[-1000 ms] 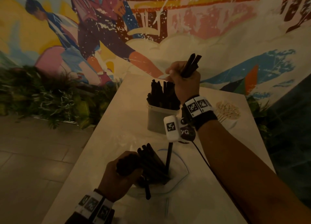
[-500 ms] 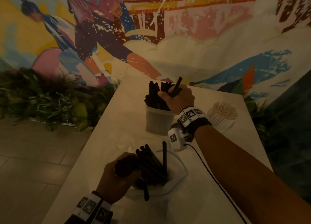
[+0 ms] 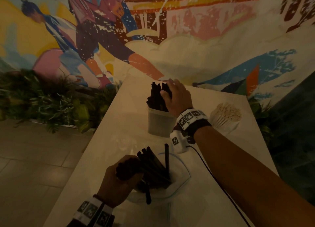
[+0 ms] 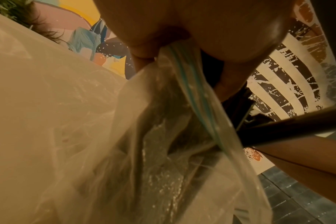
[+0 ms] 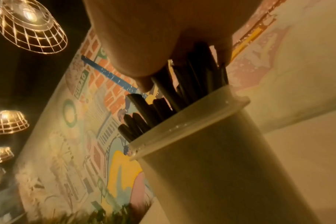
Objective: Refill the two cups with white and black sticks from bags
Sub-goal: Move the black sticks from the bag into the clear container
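Observation:
A pale cup (image 3: 159, 124) (image 5: 211, 159) stands mid-table, full of upright black sticks (image 3: 156, 97) (image 5: 197, 81). My right hand (image 3: 175, 97) (image 5: 163, 30) is on top of them, thumb and fingers curled round a bunch at the cup's right side. Near the front edge lies a clear zip bag (image 3: 181, 167) (image 4: 125, 136) with more black sticks (image 3: 153, 165) poking out. My left hand (image 3: 121, 180) (image 4: 182, 30) grips the bag's bunched mouth. A second cup of white sticks (image 3: 226, 116) stands at the right.
The long white table (image 3: 119, 124) runs away from me to a painted mural wall. Plants (image 3: 42, 100) line the tiled floor on the left. A black cable (image 3: 213, 174) trails from my right wrist across the table.
My right hand has come down from above the cup, lowering its handful of black sticks in among the others. My left hand has stayed on the bag.

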`<act>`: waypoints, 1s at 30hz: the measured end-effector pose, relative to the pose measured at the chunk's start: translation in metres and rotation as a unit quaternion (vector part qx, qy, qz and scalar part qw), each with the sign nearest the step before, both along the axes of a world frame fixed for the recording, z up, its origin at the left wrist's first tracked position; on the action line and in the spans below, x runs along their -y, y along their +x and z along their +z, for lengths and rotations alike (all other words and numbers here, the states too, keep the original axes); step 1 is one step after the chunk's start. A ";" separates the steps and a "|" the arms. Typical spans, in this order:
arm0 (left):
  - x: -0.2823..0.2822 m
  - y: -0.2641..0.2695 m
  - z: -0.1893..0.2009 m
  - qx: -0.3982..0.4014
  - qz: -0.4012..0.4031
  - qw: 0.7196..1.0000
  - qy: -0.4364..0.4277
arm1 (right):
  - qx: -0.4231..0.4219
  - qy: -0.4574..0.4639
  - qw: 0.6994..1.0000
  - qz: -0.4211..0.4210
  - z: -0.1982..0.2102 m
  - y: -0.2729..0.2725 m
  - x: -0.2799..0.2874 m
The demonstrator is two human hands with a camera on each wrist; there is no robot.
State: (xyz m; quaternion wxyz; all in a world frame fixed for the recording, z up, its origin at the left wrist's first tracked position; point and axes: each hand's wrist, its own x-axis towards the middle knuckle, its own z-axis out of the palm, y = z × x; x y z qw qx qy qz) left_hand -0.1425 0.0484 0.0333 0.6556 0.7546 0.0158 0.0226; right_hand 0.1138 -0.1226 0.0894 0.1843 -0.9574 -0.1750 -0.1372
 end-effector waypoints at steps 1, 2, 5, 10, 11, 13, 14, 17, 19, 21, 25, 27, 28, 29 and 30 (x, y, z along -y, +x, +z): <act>0.000 0.000 0.000 0.000 0.000 1.000 -0.002 | -0.001 -0.001 1.000 -0.006 0.001 -0.001 0.000; 0.000 0.000 0.000 0.000 0.001 1.000 -0.003 | -0.027 -0.030 0.999 -0.008 0.003 -0.004 -0.001; 0.000 0.000 -0.002 0.000 0.002 1.000 0.000 | -0.086 -0.106 0.990 -0.025 0.009 -0.013 -0.001; 0.000 0.000 -0.002 0.004 0.003 1.000 0.002 | 0.076 0.148 0.986 0.003 0.027 -0.047 0.010; 0.000 0.000 -0.003 0.006 0.006 1.000 0.002 | 0.066 0.212 0.975 0.016 0.030 -0.059 0.015; 0.000 0.001 -0.003 0.007 0.011 1.000 0.010 | -0.033 0.299 0.953 0.029 0.035 -0.088 0.026; 0.000 0.001 -0.004 0.005 0.012 1.000 0.012 | -0.108 0.324 0.939 0.036 0.034 -0.102 0.032; 0.000 0.002 -0.006 -0.006 0.016 1.000 0.014 | -0.323 0.343 0.881 0.049 0.019 -0.136 0.048; 0.001 0.003 -0.007 -0.008 0.018 1.000 0.016 | -0.405 0.312 0.857 0.060 0.008 -0.153 0.055; 0.002 0.004 -0.007 -0.016 0.017 1.000 0.021 | -0.453 0.309 0.833 0.070 -0.001 -0.168 0.058; 0.003 0.005 -0.004 -0.016 0.005 0.999 0.038 | -0.473 0.294 0.823 0.110 -0.019 -0.190 0.051; 0.005 0.005 -0.002 -0.006 -0.004 0.999 0.050 | -0.437 0.262 0.852 0.122 -0.022 -0.196 0.044; 0.005 0.005 -0.002 -0.001 -0.005 0.998 0.055 | -0.408 0.256 0.867 0.123 -0.022 -0.198 0.039; 0.006 0.005 -0.001 0.004 -0.005 0.998 0.057 | -0.373 0.258 0.882 0.125 -0.022 -0.201 0.034; 0.007 0.006 0.001 0.008 -0.006 0.999 0.053 | -0.335 0.264 0.895 0.128 -0.023 -0.203 0.029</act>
